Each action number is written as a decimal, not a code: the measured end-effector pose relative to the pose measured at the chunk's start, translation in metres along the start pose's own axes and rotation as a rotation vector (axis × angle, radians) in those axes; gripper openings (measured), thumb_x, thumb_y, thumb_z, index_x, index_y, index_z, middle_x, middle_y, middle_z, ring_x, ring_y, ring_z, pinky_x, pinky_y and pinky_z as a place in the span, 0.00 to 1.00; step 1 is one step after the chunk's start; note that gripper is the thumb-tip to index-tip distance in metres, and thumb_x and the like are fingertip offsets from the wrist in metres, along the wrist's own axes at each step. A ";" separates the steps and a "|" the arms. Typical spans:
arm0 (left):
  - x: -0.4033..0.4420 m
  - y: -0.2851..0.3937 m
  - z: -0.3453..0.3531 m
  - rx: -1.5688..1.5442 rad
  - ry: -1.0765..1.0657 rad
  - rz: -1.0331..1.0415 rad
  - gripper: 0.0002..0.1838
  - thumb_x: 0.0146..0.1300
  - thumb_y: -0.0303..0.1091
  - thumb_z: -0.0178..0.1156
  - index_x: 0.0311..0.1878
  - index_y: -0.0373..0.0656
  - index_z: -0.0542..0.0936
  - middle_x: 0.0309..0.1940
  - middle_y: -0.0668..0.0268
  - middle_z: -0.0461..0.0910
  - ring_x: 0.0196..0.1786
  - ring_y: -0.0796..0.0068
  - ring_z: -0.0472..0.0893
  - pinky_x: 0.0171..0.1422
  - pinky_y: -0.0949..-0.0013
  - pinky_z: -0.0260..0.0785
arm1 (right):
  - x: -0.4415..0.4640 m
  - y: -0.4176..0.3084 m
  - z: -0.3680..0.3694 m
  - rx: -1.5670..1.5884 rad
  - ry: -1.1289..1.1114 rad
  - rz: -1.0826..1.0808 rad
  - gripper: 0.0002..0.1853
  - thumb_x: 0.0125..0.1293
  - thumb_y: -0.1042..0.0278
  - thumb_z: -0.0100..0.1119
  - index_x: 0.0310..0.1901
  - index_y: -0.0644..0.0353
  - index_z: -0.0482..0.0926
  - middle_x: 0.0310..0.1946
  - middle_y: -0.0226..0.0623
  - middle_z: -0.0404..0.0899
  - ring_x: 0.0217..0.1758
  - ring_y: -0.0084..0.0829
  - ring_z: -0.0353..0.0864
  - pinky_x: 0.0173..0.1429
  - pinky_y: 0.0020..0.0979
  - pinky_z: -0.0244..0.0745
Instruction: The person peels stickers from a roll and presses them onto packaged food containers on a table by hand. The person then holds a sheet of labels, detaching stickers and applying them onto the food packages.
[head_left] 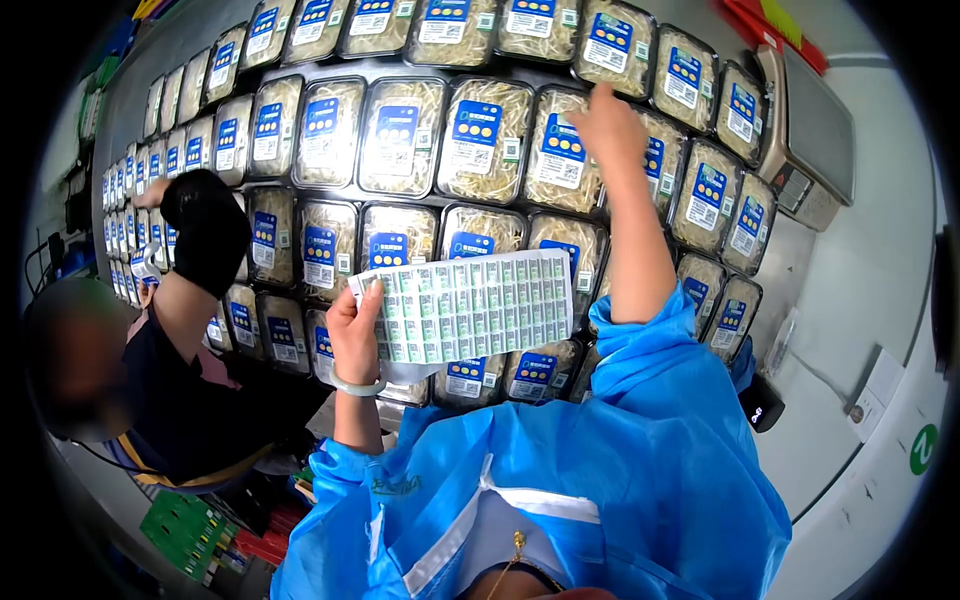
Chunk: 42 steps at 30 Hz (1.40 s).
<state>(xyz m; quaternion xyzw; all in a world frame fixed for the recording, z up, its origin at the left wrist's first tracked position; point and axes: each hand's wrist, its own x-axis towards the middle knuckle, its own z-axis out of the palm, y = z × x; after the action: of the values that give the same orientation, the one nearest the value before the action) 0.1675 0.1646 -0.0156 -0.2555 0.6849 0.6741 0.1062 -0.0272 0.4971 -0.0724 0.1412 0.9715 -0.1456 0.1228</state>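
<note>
- The left hand pinches the left edge of a sheet of small green-and-white code stickers, thumb on top; its forearm rises from below and the wrist wears a pale bangle.
- The sheet lies tilted over the nearer packs, most of its stickers apparently unused.
- The right hand reaches forward, arm extended, index finger pointing away over a bean sprout pack; I cannot tell whether the fingertips pinch anything.
- The hand and forearm cover part of that pack, so whether it has its small sticker is unclear.
- Just left, another pack bears one beside its blue label; many others do too, so stickering looks well advanced. Partly covered packs leave the remainder uncertain.
- Farther left, a co-worker reaches over the rows; right of them sits a bench scale.
</note>
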 end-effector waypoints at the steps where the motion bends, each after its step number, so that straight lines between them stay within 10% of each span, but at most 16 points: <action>1: 0.000 -0.001 -0.002 -0.018 0.005 -0.004 0.09 0.70 0.31 0.60 0.44 0.35 0.83 0.35 0.73 0.83 0.36 0.89 0.75 0.41 0.80 0.66 | 0.001 -0.002 -0.003 0.059 -0.026 0.032 0.22 0.62 0.57 0.65 0.50 0.63 0.72 0.41 0.51 0.84 0.45 0.46 0.86 0.47 0.45 0.80; 6: 0.000 -0.006 -0.008 -0.108 0.019 -0.061 0.10 0.69 0.33 0.61 0.45 0.35 0.83 0.36 0.70 0.84 0.36 0.87 0.77 0.42 0.79 0.68 | 0.002 -0.046 0.030 0.789 -0.048 -0.235 0.16 0.60 0.63 0.66 0.45 0.59 0.74 0.34 0.40 0.83 0.40 0.39 0.84 0.46 0.37 0.76; 18: -0.009 0.000 -0.025 -0.149 0.088 -0.007 0.11 0.71 0.34 0.58 0.43 0.35 0.83 0.35 0.71 0.83 0.35 0.88 0.77 0.40 0.80 0.67 | 0.009 -0.099 0.020 -0.012 0.032 -0.234 0.17 0.61 0.63 0.63 0.48 0.63 0.73 0.37 0.47 0.85 0.44 0.45 0.86 0.42 0.46 0.80; 25: -0.015 0.004 -0.048 -0.310 0.127 0.021 0.12 0.74 0.38 0.53 0.47 0.38 0.79 0.39 0.64 0.85 0.38 0.78 0.84 0.41 0.75 0.76 | -0.094 -0.019 0.004 0.804 -0.269 -0.232 0.19 0.68 0.53 0.61 0.49 0.61 0.72 0.25 0.35 0.82 0.26 0.23 0.79 0.33 0.28 0.72; 31: -0.038 0.004 -0.045 -0.305 0.098 0.061 0.13 0.75 0.37 0.52 0.47 0.38 0.78 0.41 0.63 0.85 0.40 0.78 0.84 0.43 0.75 0.76 | -0.186 0.006 0.000 1.393 -0.445 -0.162 0.24 0.61 0.76 0.66 0.58 0.64 0.70 0.45 0.41 0.81 0.48 0.28 0.81 0.52 0.30 0.76; 42: -0.111 -0.026 -0.080 -0.066 0.190 0.360 0.09 0.74 0.29 0.52 0.44 0.35 0.80 0.34 0.74 0.79 0.35 0.89 0.72 0.40 0.79 0.64 | -0.263 0.012 -0.031 1.402 -0.483 -0.277 0.21 0.59 0.82 0.65 0.55 0.67 0.77 0.47 0.40 0.83 0.50 0.25 0.81 0.55 0.27 0.77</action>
<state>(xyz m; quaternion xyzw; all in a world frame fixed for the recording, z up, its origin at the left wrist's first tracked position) 0.2901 0.1106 0.0217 -0.1945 0.7041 0.6770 -0.0897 0.2149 0.4554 0.0268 0.0269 0.6062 -0.7708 0.1943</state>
